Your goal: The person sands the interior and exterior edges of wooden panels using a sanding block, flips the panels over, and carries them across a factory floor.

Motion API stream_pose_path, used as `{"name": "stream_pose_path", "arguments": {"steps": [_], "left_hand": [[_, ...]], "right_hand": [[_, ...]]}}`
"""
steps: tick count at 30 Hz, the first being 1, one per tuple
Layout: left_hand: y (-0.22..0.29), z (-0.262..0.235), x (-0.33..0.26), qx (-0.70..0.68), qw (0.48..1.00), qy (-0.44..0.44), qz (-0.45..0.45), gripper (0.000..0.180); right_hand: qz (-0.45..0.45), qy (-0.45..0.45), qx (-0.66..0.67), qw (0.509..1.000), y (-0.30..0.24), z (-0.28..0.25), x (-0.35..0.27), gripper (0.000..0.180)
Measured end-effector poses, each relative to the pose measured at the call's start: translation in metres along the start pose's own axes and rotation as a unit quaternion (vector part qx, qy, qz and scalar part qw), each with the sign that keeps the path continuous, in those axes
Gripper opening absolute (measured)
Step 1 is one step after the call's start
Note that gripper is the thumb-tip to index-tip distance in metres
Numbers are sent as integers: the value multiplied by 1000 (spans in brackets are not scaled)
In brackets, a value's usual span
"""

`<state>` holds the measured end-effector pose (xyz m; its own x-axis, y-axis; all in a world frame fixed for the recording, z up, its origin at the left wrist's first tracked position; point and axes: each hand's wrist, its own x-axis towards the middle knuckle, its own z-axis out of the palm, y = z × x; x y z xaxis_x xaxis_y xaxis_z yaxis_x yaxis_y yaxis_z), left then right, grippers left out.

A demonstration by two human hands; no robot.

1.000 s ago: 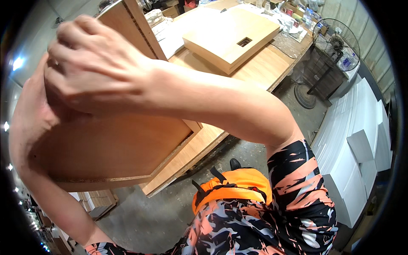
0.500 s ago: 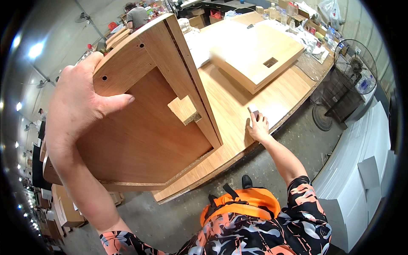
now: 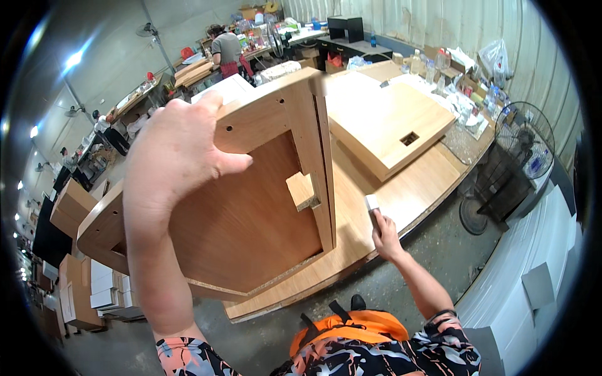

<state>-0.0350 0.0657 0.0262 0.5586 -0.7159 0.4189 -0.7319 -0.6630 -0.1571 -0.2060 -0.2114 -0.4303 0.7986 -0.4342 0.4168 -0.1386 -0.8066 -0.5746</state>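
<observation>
We have the wooden panel point(image 3: 251, 232) tipped up on edge, its lower edge down on the desk point(image 3: 407, 200) and its inner face turned toward us, a small wood block point(image 3: 303, 190) glued just inside the upright rail. Our left hand point(image 3: 172, 156) clasps the top rail, fingers over the far side and thumb hooked across the near face, so the panel hangs from that one grip. A second ago both hands were on it and it filled the view; half a second ago the right hand had already let go and dropped to the desk. Now the panel has swung further upright and away to our left, and the right hand point(image 3: 382, 235) lies low to the right of it, closed around a small pale block point(image 3: 372, 202) whose end pokes up past the fingers, resting at the desk's near edge. We judge the holding has passed to the left hand alone, freeing the right for that block. Beyond the right hand, further up the desk, lies a flat board point(image 3: 389, 122) with a small rectangular cut-out, well apart from the panel. Right of the desk a floor fan point(image 3: 523, 150) stands on the concrete. Far behind the left hand, another person point(image 3: 226, 50) bends over a cluttered bench, and cardboard boxes point(image 3: 75, 294) stack low to our left.
</observation>
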Motion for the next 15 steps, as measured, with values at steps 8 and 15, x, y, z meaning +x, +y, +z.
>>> {"name": "stream_pose_path", "arguments": {"steps": [8, 15], "left_hand": [[-1, 6, -4, 24, 1000, 3, -20, 60], [8, 3, -8, 32, 999, 13, -16, 59]], "right_hand": [[-244, -31, 138, 959, -176, -117, 8, 82], [-200, -37, 55, 978, -215, -134, 30, 69]]}}
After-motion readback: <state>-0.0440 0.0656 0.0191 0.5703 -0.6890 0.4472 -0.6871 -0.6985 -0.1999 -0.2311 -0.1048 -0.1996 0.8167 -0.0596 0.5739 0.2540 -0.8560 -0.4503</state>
